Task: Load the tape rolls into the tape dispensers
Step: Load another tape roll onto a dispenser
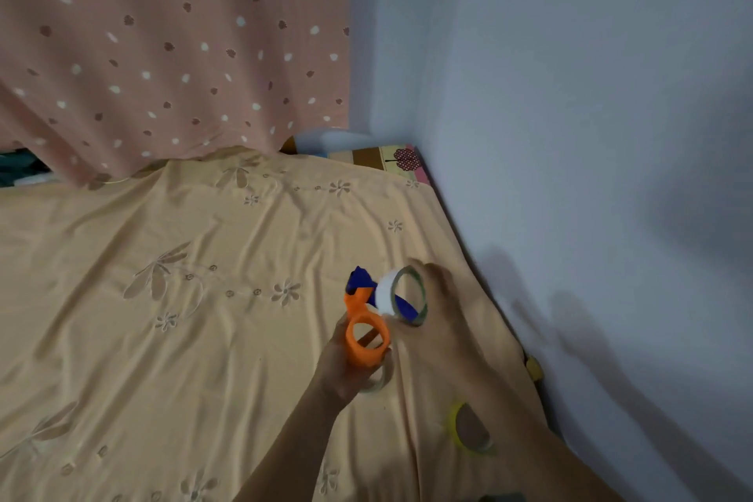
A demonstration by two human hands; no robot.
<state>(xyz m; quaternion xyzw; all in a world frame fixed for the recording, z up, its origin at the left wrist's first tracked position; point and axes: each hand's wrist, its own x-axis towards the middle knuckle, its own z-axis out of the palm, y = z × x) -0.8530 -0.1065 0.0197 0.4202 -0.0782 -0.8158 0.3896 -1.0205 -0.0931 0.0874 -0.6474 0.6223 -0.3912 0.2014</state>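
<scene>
My left hand (340,369) grips an orange tape dispenser (358,355) from below, its ring-shaped hub facing me. A clear tape roll (382,382) shows just under that hand, partly hidden by it. My right hand (448,306), blurred, holds a white-sided tape roll (385,293) upright just right of the orange dispenser. A blue tape dispenser (360,279) lies on the bed behind both, part of it showing through the roll's hole. A yellow tape roll (458,426) lies on the sheet beside my right forearm.
Everything sits on a bed with a peach flowered sheet (183,318). A pale blue wall (591,134) runs along the bed's right edge. A pink spotted curtain (171,53) hangs at the far side. A small yellow object (533,368) lies by the wall.
</scene>
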